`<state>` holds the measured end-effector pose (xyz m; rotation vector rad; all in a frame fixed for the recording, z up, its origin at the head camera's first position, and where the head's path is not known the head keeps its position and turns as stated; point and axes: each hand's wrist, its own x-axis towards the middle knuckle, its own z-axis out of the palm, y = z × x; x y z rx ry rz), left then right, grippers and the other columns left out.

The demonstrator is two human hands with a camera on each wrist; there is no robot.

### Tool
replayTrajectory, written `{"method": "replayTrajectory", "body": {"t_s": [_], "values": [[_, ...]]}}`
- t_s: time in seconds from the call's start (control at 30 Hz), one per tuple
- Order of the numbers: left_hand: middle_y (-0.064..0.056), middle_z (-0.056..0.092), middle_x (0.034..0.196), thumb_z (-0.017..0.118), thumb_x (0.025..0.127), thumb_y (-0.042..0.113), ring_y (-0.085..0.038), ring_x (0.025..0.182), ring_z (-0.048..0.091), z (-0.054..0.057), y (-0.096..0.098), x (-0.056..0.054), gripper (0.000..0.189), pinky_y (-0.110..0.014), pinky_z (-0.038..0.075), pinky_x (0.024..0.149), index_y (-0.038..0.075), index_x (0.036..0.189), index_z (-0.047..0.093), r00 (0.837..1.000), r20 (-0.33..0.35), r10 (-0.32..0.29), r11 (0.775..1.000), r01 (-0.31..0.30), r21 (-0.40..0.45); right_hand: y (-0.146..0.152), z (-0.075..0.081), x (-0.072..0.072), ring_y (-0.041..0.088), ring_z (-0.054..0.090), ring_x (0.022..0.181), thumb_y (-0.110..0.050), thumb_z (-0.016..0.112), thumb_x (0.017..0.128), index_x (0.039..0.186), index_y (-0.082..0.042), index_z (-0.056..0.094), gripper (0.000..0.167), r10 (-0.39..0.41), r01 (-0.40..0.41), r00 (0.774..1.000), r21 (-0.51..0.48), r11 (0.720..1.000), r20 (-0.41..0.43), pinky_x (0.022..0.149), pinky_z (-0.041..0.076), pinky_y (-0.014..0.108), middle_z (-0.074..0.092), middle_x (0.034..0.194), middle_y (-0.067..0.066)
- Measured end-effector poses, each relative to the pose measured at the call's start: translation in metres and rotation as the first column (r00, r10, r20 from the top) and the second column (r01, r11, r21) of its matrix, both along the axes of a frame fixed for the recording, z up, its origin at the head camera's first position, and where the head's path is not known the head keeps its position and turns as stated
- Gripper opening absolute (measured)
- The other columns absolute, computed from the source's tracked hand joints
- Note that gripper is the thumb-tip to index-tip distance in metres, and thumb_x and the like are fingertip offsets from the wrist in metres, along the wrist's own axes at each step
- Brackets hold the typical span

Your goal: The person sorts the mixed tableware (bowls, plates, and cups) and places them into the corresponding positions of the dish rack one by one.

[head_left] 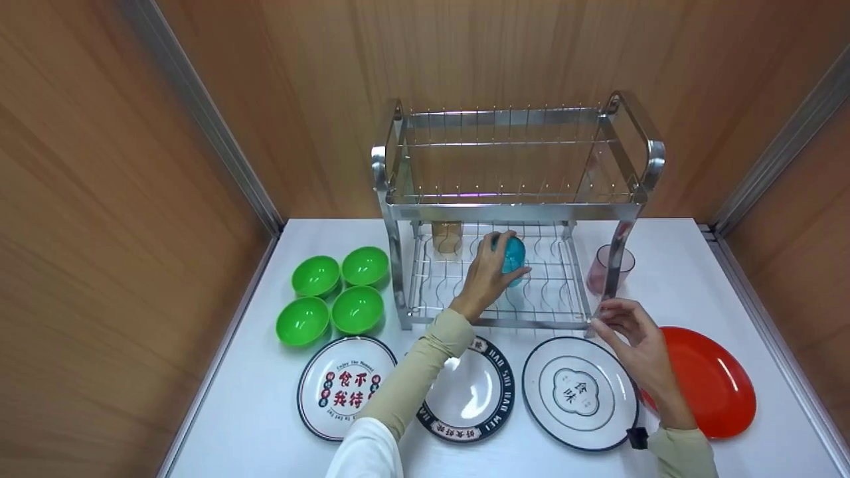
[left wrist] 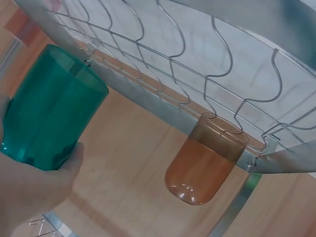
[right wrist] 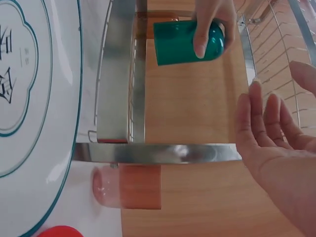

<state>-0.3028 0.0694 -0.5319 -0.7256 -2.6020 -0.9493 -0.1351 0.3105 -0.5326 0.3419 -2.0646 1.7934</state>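
My left hand [head_left: 488, 269] grips a teal cup [head_left: 514, 259] by its base end, inside the lower tier of a metal dish rack [head_left: 511, 212]. Its rim points down at the wire shelf [left wrist: 173, 54]; in the left wrist view a gap shows between rim and wires. An amber cup [left wrist: 207, 160] rests rim-down on that shelf, towards the rack's back left. By the rack's right front leg is my right hand [head_left: 634, 338], fingers loosely bent and holding nothing. In the right wrist view its fingers [right wrist: 256, 113] are spread apart, off the teal cup.
A pink cup [head_left: 601, 275] stands upright right of the rack. Several green bowls [head_left: 358, 310] sit to the left. Along the front lie a red-lettered plate [head_left: 345, 378], a dark-rimmed plate [head_left: 475, 392], a white plate [head_left: 578, 405] and a red plate [head_left: 710, 385]. Wooden walls [head_left: 319, 66] enclose the table.
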Motion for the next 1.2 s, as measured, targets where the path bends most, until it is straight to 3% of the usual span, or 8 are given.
{"method": "replayTrajectory", "body": {"t_s": [0.27,0.47,0.77,1.03,1.2], "values": [[-0.019,0.043,0.145,0.081,0.089,0.034,-0.032,0.134,0.051,-0.004,0.002,-0.019,0.074,-0.039,0.049,0.107,0.01,0.148,0.044,1.0,0.007,0.014,1.0,-0.014,-0.014,0.011,0.003,-0.002,0.015,0.062,0.101,0.018,0.064,0.09,0.132,0.015,0.05,0.044,-0.122,0.123,0.992,-0.04,0.992,0.023,0.093,0.052,0.015,0.061,0.115,0.01],[-0.018,0.044,0.145,0.081,0.089,0.035,-0.032,0.135,0.05,-0.01,0.004,-0.035,0.072,-0.036,0.048,0.108,0.009,0.146,0.045,0.999,-0.022,0.031,0.999,-0.031,-0.036,0.014,0.0,-0.004,0.019,0.061,0.107,0.008,0.068,0.094,0.134,0.009,0.052,0.044,-0.233,0.237,0.968,-0.032,0.971,0.093,0.095,0.051,0.016,0.061,0.122,0.004],[-0.022,0.033,0.157,0.078,0.093,0.033,-0.036,0.143,0.041,-0.016,0.005,-0.053,0.082,-0.04,0.043,0.113,0.008,0.158,0.033,0.998,0.059,0.038,0.999,-0.036,-0.035,0.023,-0.008,-0.013,0.013,0.06,0.115,-0.007,0.068,0.098,0.14,0.002,0.048,0.047,-0.315,0.307,0.932,0.07,0.949,0.182,0.094,0.049,0.012,0.056,0.128,-0.005],[-0.022,0.021,0.162,0.077,0.093,0.028,-0.035,0.151,0.03,-0.028,0.007,-0.06,0.078,-0.038,0.036,0.118,0.011,0.158,0.036,0.995,0.096,0.03,0.999,-0.029,-0.013,0.037,-0.02,-0.028,0.023,0.053,0.128,-0.011,0.063,0.103,0.149,-0.004,0.04,0.053,-0.354,0.321,0.864,0.15,0.935,0.357,0.093,0.045,0.006,0.049,0.146,0.011],[-0.024,0.017,0.165,0.079,0.092,0.025,-0.038,0.15,0.031,-0.031,0.01,-0.063,0.077,-0.041,0.038,0.117,0.011,0.157,0.04,0.993,0.106,0.06,0.998,-0.059,-0.01,0.042,-0.022,-0.04,0.03,0.049,0.135,-0.018,0.062,0.104,0.154,-0.006,0.034,0.059,-0.344,0.3,0.84,0.169,0.939,0.421,0.103,0.045,0.015,0.043,0.153,0.015]]}}
